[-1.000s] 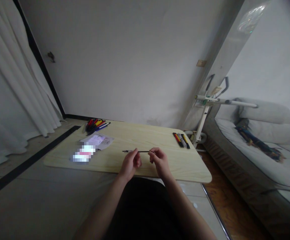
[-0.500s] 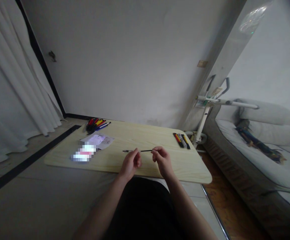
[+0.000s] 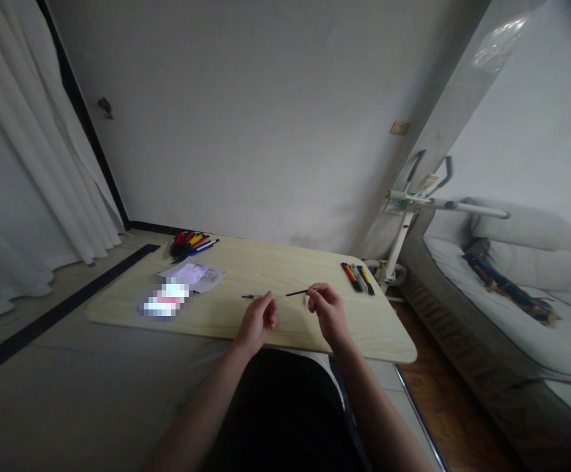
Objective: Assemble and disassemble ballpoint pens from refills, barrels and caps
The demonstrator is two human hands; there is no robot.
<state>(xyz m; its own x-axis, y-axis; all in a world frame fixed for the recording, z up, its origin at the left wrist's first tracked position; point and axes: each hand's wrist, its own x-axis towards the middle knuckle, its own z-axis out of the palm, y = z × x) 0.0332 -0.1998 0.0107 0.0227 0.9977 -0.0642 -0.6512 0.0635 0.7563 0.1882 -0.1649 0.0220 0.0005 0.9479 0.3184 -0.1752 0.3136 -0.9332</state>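
My left hand (image 3: 257,322) is closed around a clear pen barrel (image 3: 249,297), whose dark tip sticks out to the left of the fingers. To the right, my right hand (image 3: 328,313) pinches a thin black pen refill (image 3: 295,293) near its right end. The refill's free end points at the left hand, tilted slightly down, with a small gap between it and the barrel. Both hands are above the near middle part of the light wooden table (image 3: 285,328).
Several coloured pens and markers (image 3: 191,246) lie heaped at the table's far left. Nearer are a printed paper sheet (image 3: 194,274) and a glowing, blurred-out screen (image 3: 166,300). Several pens (image 3: 358,278) lie side by side at the right. Beyond stand white exercise equipment (image 3: 403,229) and a sofa (image 3: 511,275).
My right hand has moved right and slightly up with the refill, which has come away from the pen barrel and now tilts. My left hand has stayed in place.
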